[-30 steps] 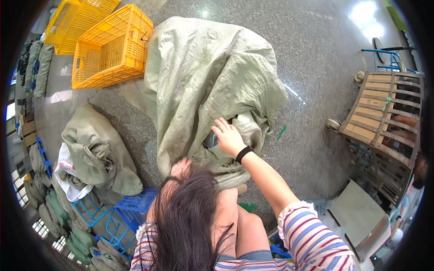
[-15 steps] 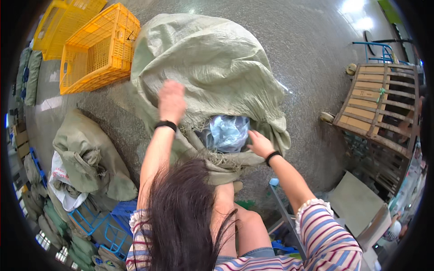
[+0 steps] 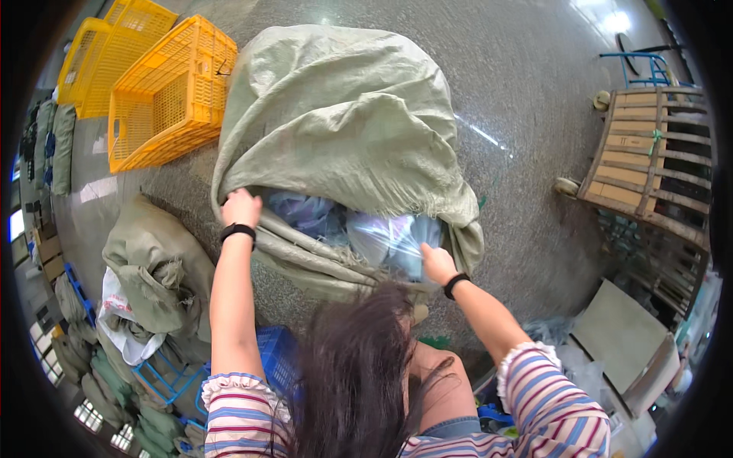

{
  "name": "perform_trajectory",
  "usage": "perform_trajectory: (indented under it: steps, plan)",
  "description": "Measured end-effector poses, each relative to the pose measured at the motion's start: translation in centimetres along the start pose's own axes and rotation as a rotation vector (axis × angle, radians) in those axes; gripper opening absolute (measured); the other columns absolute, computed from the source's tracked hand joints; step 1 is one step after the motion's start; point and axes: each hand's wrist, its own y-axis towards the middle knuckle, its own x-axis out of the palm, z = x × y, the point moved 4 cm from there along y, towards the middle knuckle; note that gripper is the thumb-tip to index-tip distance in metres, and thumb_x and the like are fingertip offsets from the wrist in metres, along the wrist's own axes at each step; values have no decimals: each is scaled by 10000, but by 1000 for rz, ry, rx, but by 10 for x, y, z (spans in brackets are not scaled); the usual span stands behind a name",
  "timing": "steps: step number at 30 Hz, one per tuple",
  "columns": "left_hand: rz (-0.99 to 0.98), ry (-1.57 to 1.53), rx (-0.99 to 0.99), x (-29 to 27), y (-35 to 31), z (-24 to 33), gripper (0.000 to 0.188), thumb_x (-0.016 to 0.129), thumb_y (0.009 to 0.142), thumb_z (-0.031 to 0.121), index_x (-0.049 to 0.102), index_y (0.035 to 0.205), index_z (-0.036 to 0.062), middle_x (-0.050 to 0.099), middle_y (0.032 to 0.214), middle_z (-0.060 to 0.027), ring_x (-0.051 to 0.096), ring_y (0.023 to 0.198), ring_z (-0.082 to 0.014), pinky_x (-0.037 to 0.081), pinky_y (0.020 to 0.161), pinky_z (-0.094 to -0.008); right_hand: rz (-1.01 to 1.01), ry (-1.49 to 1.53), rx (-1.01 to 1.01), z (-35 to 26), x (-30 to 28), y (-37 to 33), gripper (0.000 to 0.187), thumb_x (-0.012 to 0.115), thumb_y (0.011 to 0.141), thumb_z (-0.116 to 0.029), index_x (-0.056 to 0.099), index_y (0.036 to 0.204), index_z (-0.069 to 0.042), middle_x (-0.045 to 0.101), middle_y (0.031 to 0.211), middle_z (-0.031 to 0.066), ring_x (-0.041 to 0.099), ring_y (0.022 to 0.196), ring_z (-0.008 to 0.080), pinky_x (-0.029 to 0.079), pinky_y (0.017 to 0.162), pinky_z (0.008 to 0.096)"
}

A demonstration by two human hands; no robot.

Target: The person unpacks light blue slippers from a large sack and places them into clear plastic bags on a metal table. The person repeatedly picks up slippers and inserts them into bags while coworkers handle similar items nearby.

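Note:
A big pale green woven sack point(image 3: 343, 84) lies in front of me, its frayed mouth gaping toward me. At the left end of that mouth, my left hand point(image 3: 241, 208) is closed on the sack's edge. My right hand point(image 3: 439, 266) pinches a shiny clear plastic bag point(image 3: 393, 233) at the right part of the opening, and the film is drawn taut toward my fingers. What this bag contains is too blurred to name. Beside it, deeper in the mouth, sits another plastic bag point(image 3: 301, 212) with dark bluish contents. The rest of the sack's inside is hidden.
Yellow plastic crates point(image 3: 172, 91) stand at the upper left. A second, greyish-green sack point(image 3: 153, 252) slumps to my left, near a blue crate point(image 3: 276, 355). On the right are a slatted cart point(image 3: 649, 149) and a grey chair point(image 3: 618, 336). Long hair covers part of the lower middle.
My left hand has come down from above the sack to the left end of its mouth. The opening is wider, exposing more plastic bags. My right hand has shifted slightly nearer to me.

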Motion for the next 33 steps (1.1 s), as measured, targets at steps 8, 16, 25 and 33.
perform_trajectory:
  steps: [8, 16, 25, 33]
  plan:
    - [68, 123, 490, 24, -50, 134, 735, 688, 745, 469, 405, 1376, 218, 451, 1347, -58, 418, 1237, -311, 218, 1052, -621, 302, 850, 82, -62, -261, 12, 211, 501, 832, 55, 663, 947, -16, 622, 742, -7, 533, 628, 42, 420, 537, 199]
    - [389, -240, -86, -22, 51, 52, 368, 599, 821, 361, 561, 1037, 66, 615, 1055, -178, 630, 944, -340, 512, 761, -474, 585, 633, 112, -55, -333, -93, 135, 505, 903, -31, 629, 951, -10, 493, 661, -63, 398, 548, 11, 291, 471, 177]
    - [204, 46, 832, -11, 9, 197, 160, 572, 757, 177, 671, 876, 138, 640, 1040, -87, 553, 1104, -263, 508, 814, -463, 535, 574, 278, -27, -321, -164, 125, 529, 891, -11, 648, 931, -15, 501, 647, -53, 423, 529, 27, 322, 470, 197]
    - [165, 23, 445, 108, 76, 178, 287, 507, 873, 211, 610, 1129, 135, 561, 1104, -58, 532, 993, -308, 473, 673, -517, 364, 539, 728, 5, -299, -278, 125, 518, 840, 6, 642, 853, -4, 526, 634, -41, 450, 554, 35, 349, 497, 203]
